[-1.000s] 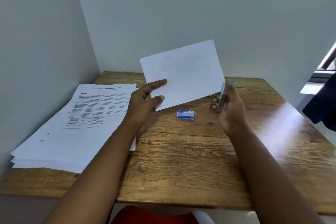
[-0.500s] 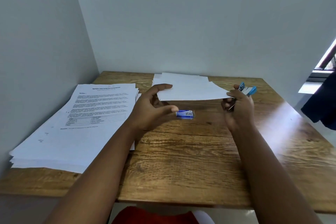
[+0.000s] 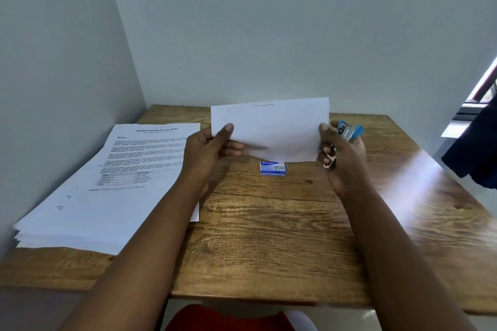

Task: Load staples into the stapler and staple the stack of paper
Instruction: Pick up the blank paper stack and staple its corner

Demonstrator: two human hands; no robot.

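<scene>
A person's two bare forearms reach forward over a wooden bench point(image 3: 269, 250) set into the corner of a pale-walled room. At the near left of the bench lies a thick stack of printed paper point(image 3: 107, 183), its top page showing a heading, paragraphs and a small table, its edges slightly fanned. Farther in, a small blue-and-white box of staples point(image 3: 273, 168) rests flat on the wood between the two hands, just below the raised sheets. The left hand point(image 3: 209, 150) is closed in a pinch on the left edge of a thin set of white sheets point(image 3: 271, 129), thumb on the near face and fingers curled behind. The right hand point(image 3: 341, 153) grips the sheets' right edge with its thumb while the remaining fingers are wrapped around a blue stapler point(image 3: 349, 130), whose blue top and metal body stick up above the knuckles; a metal part shows below the fingers. The sheets are held upright above the bench, their blank side facing the camera, faint print showing along the top edge. At the far right, a dark garment point(image 3: 476, 148) hangs beside a bright window frame point(image 3: 481, 91).
</scene>
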